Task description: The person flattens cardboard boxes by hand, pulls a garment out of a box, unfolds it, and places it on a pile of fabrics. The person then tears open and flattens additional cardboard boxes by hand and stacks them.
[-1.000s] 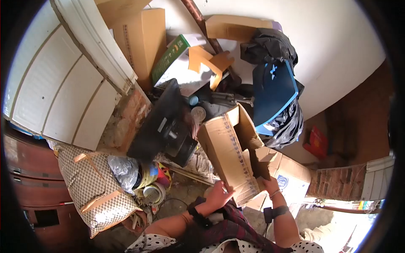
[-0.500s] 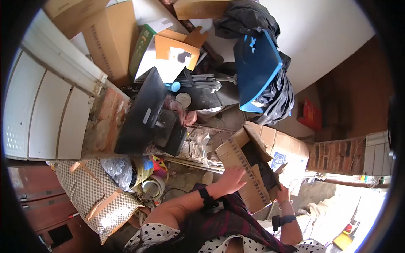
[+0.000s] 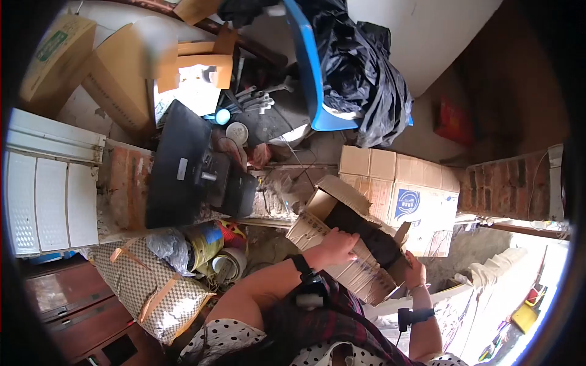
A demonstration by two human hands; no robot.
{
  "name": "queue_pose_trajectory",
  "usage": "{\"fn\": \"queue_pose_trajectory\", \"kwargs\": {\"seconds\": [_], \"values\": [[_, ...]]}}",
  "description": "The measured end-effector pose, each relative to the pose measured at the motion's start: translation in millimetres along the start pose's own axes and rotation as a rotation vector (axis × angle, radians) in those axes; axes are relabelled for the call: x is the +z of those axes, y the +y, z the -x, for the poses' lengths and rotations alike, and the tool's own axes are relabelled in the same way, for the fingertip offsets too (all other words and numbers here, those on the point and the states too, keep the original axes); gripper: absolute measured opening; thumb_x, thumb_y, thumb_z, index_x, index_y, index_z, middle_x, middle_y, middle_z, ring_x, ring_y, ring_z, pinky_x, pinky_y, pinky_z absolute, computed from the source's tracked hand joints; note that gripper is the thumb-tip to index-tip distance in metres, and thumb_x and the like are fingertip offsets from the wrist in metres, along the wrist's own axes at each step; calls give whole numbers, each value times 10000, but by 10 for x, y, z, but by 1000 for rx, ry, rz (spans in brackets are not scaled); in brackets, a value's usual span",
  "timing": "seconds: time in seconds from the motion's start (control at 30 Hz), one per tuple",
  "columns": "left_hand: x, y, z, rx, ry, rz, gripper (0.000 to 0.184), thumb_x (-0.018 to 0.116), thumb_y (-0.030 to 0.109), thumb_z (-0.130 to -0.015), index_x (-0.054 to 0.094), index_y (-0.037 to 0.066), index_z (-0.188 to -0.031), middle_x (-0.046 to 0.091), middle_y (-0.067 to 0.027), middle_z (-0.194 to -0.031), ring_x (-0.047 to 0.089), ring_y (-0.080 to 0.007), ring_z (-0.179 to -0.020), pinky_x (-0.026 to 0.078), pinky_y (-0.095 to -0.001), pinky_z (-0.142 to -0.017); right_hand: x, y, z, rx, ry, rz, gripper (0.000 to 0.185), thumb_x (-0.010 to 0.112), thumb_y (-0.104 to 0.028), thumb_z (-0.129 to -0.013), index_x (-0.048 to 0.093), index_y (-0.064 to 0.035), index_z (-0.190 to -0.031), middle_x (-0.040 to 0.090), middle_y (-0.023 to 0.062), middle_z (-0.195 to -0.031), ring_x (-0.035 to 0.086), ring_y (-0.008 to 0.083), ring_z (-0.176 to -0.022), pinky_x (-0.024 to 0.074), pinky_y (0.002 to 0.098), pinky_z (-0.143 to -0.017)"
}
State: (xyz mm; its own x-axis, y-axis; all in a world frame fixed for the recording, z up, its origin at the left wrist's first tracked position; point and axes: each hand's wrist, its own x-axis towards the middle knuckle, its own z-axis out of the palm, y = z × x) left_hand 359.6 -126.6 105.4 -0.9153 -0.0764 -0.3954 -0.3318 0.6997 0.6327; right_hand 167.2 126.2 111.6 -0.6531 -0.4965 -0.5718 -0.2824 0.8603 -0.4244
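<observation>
An opened cardboard box (image 3: 336, 260) is tilted in front of my body, with dark material (image 3: 360, 230) inside, its kind unclear. My left hand (image 3: 337, 247) lies at the box's near long edge, its fingers bent over the rim. At the right end, my right hand (image 3: 415, 271) grips the box by its edge beside a raised flap; part of its fingers is hidden. Behind the opened box stands a larger cardboard carton (image 3: 421, 204) with a blue round print.
To the left a black monitor (image 3: 177, 165) stands on a ledge, above a checkered bag (image 3: 149, 287) and a bucket (image 3: 229, 265). Farther back are a blue chair (image 3: 308, 67), black plastic bags (image 3: 366, 73) and more cartons (image 3: 122, 79). A brick wall (image 3: 506, 186) juts in at right.
My left hand has gone from spread fingers above the box to fingers bent over its edge. The box has shifted slightly left in view. The camera view has turned, shifting the surroundings.
</observation>
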Motion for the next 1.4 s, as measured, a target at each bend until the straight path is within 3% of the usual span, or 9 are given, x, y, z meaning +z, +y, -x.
{"fn": "queue_pose_trajectory", "kwargs": {"seconds": [0.27, 0.47, 0.63, 0.67, 0.7, 0.77, 0.93, 1.13, 1.4], "values": [[77, 676, -87, 153, 289, 58, 490, 695, 171, -755, 490, 54, -1184, 622, -72, -884, 593, -259, -887, 398, -382, -797, -541, 399, -213, -56, 53, -274, 590, 431, 147, -745, 535, -74, -1281, 625, 125, -1191, 558, 170, -1142, 420, 280, -954], [30, 1054, -457, 270, 478, -43, 456, 685, 169, -758, 527, 71, -1175, 595, -27, -824, 563, -202, -809, 387, -339, -784, -813, 972, -561, -160, 192, -387, 579, 395, 156, -736, 500, 17, -1288, 560, 175, -1263, 524, 223, -1186, 404, 315, -994], [-197, 1197, -865, 267, 508, -29, 411, 698, 136, -732, 561, 93, -1117, 580, -33, -822, 544, -232, -808, 385, -380, -802, -1179, 915, -788, 53, 157, -439, 523, 455, 62, -766, 526, -12, -1279, 606, 139, -1213, 571, 197, -1113, 432, 287, -932], [-241, 1217, -961, 268, 504, -28, 409, 697, 126, -729, 562, 94, -1113, 586, -40, -838, 545, -240, -818, 388, -388, -810, -1123, 1164, -962, -49, 194, -453, 507, 472, 28, -775, 540, -34, -1273, 616, 135, -1199, 584, 195, -1089, 439, 289, -916], [-188, 1193, -1066, 266, 517, -37, 407, 697, 120, -725, 564, 90, -1108, 593, -48, -849, 547, -242, -826, 391, -393, -814, -1270, 872, -952, 145, 126, -504, 488, 478, 15, -781, 555, -48, -1258, 623, 133, -1188, 595, 189, -1068, 445, 284, -905], [-93, 1108, -1242, 250, 530, -88, 399, 697, 108, -717, 569, 77, -1093, 605, -60, -866, 550, -249, -838, 395, -402, -815, -1198, 1061, -1285, -92, 236, -323, 444, 507, 4, -787, 576, -43, -1223, 643, 137, -1147, 613, 197, -1037, 464, 289, -874], [-22, 988, -1439, 226, 566, -154, 319, 695, 107, -708, 580, 34, -996, 609, -85, -842, 553, -273, -823, 399, -416, -810, -1099, 1017, -1720, -142, 305, -157, 437, 544, -88, -768, 593, -108, -1201, 645, 218, -1006, 627, 345, -950, 487, 384, -830], [97, 1078, -1321, 243, 592, -169, 156, 679, 94, -721, 553, 76, -812, 603, -38, -809, 547, -229, -823, 397, -402, -810, -1092, 1000, -1544, -151, 343, -181, 440, 538, -84, -759, 601, -150, -1190, 656, 195, -982, 626, 343, -945, 491, 392, -823], [284, 1420, -1201, 327, 543, -79, 135, 665, 55, -741, 581, 70, -846, 603, -25, -809, 562, -209, -816, 391, -396, -801, -1123, 1299, -1423, -135, 334, -386, 438, 533, -12, -752, 619, -131, -1165, 675, 167, -993, 655, 261, -949, 492, 328, -820]]}}
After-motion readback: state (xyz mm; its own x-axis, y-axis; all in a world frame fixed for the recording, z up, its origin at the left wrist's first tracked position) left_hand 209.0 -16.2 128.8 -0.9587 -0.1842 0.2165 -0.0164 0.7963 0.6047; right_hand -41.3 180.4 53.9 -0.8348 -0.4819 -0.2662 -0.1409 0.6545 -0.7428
